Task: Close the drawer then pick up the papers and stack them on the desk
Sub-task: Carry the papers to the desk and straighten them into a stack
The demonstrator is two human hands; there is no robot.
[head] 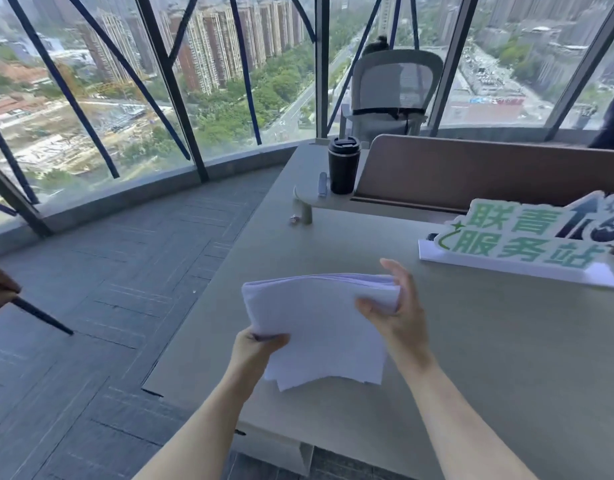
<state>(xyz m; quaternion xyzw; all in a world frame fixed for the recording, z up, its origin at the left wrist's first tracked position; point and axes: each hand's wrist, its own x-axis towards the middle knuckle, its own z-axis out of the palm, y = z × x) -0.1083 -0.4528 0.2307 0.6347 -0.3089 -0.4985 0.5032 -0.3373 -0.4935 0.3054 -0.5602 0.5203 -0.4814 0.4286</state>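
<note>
A thick stack of white papers (316,320) is held just above the grey desk (489,358), near its left front part. My left hand (255,348) pinches the stack's near left corner. My right hand (395,306) grips the stack's right edge, thumb on top and fingers behind it. The sheets bend and fan slightly at the near edge. Below the desk's front edge, part of a pale drawer unit (281,452) shows; whether its drawer is shut I cannot tell.
A green and white sign (520,237) stands at the desk's right. A black cup (343,166) and a brown divider panel (489,168) sit at the back. An office chair (392,88) stands by the windows. Grey carpet lies to the left.
</note>
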